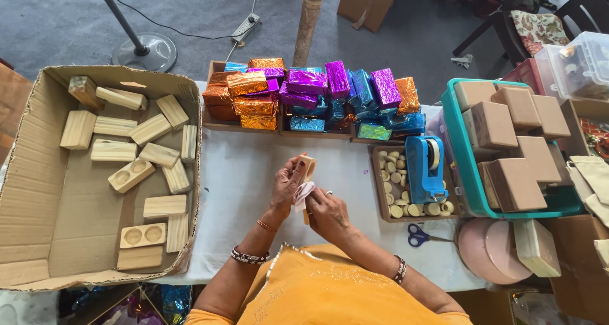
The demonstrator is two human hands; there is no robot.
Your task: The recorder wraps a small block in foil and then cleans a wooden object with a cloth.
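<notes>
Left hand (287, 184) props a wooden block (308, 171) upright — fingers gripping it — so the right hand (327, 212) (fingers pinching a pale cloth (303, 193)) can rub its face.

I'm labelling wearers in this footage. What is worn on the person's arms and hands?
Both forearms are bare, with short yellow-orange sleeves. The left hand has a thin orange bangle and, further up, a dark beaded bracelet. The right hand has a ring on one finger and a dark beaded bracelet on the wrist.
</notes>
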